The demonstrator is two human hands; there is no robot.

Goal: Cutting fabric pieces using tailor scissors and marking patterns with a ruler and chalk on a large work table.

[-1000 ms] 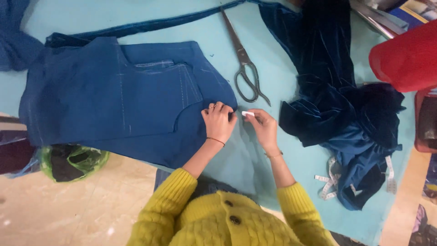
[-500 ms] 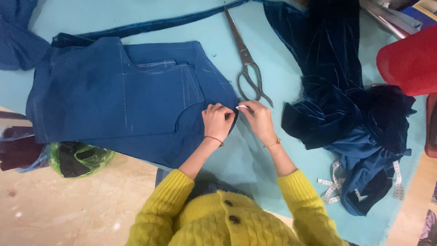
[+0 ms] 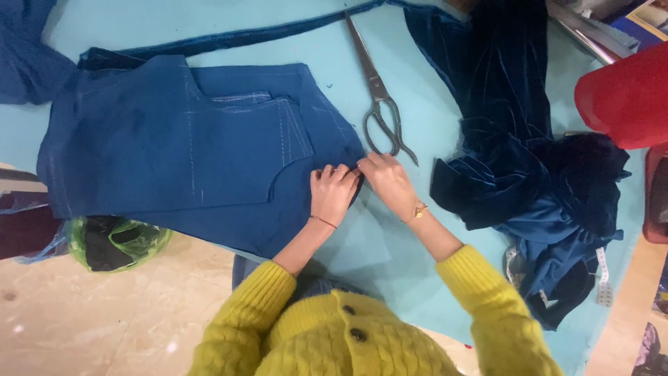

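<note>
Both hands have drawn together since the earlier picture, where the right one held something small and white a little off the cloth's edge; now its fingertips sit right at the edge and that white bit is no longer visible. On the turquoise table [image 3: 292, 35] the blue fabric panel [image 3: 174, 146] lies flat and spread, pale lines drawn across it, its right curved edge ending where the hands meet. A heap of dark blue velvet [image 3: 515, 160] is bunched to the right, well apart from the panel, and a red thing [image 3: 626, 94] sits past it. The large scissors [image 3: 379, 97] lie closed just above the hands, handles nearest the right hand. The left hand [image 3: 332, 195] lies palm down with fingers spread on the panel's edge, pressing it still. The right hand [image 3: 388, 182] has its fingers gathered at the same edge; whether they pinch the cloth or a marker I cannot tell. To my eye the work goes best with the left palm kept flat and close to the working point, so the cloth neither creeps nor puckers, and the right moving in short, light strokes along the curve.
</note>
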